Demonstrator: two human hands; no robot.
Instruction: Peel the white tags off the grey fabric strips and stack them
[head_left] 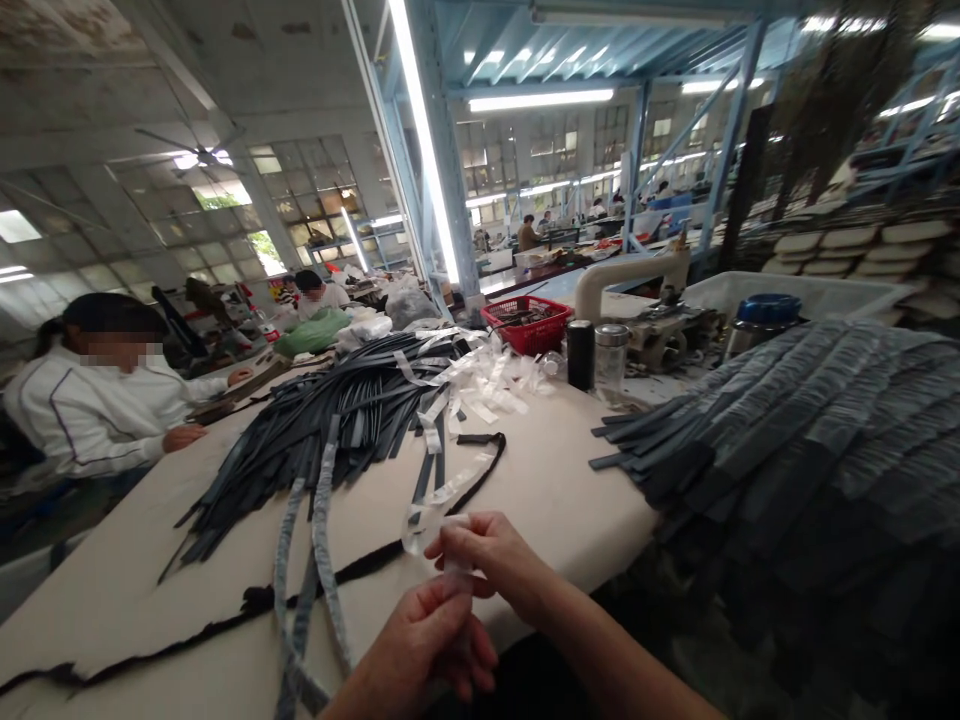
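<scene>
My left hand point(431, 635) and my right hand point(491, 555) are close together at the table's near edge, both pinching a translucent plastic strip point(456, 565). More of a see-through strip point(442, 497) loops on the table just beyond my fingers. Left of my hands, grey straps in wrinkled plastic film point(322, 520) hang toward me over the near edge. A ragged black fabric strip point(375, 562) runs across the table behind my fingers. Farther back lies a heap of dark grey straps point(330, 405), with loose white plastic strips point(491, 380) at its right.
On the right, film-wrapped dark straps point(810, 420) make a large pile. A red basket point(529, 325), a black cylinder point(580, 355), a glass jar point(611, 355) and a sewing machine point(637, 275) stand at the back. A co-worker in a white top point(105, 405) sits at the left.
</scene>
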